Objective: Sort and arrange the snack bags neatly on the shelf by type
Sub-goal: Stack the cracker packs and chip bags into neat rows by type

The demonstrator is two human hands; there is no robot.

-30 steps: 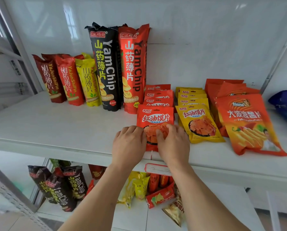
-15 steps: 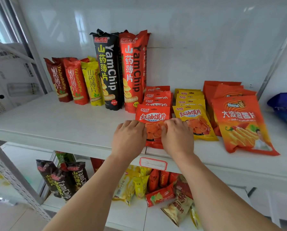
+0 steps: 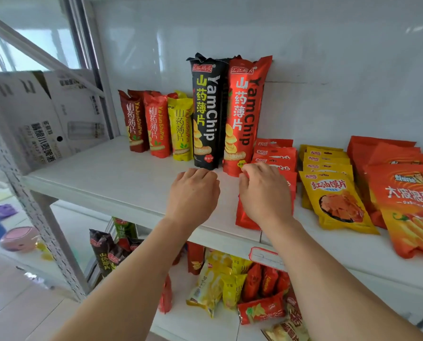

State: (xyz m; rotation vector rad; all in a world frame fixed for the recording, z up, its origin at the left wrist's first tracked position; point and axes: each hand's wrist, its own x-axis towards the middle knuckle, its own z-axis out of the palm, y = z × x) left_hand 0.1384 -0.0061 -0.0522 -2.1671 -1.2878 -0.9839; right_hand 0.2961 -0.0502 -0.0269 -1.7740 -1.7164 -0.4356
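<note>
Item: front red flat pouch point(image 3: 245, 217), lying on the shelf point(image 3: 112, 183) under the right hand point(image 3: 264, 193), at the head of a row of like red pouches point(image 3: 274, 153) running away from the fingers. The right hand's fingers are curled at the pouch's upper left corner and seem to pinch it; the grip itself is partly hidden. The left hand point(image 3: 193, 193) hovers just left of it over bare shelf, fingers loosely curled, holding nothing.

Beyond the hands: tall red YamChip bag point(image 3: 242, 114) and tall black YamChip bag point(image 3: 206, 114), upright. Further left of them: three short upright bags point(image 3: 156, 124), dark red, red, yellow.

Right of the right hand: yellow flat pouches point(image 3: 333, 193) in their own row, then large orange bags point(image 3: 402, 188).

Status, judged: upper shelf largely grouped by type; the red row is being squared. Below the forearms, the lower shelf's mixed bags point(image 3: 230, 286) lie jumbled, seemingly unsorted.
</note>
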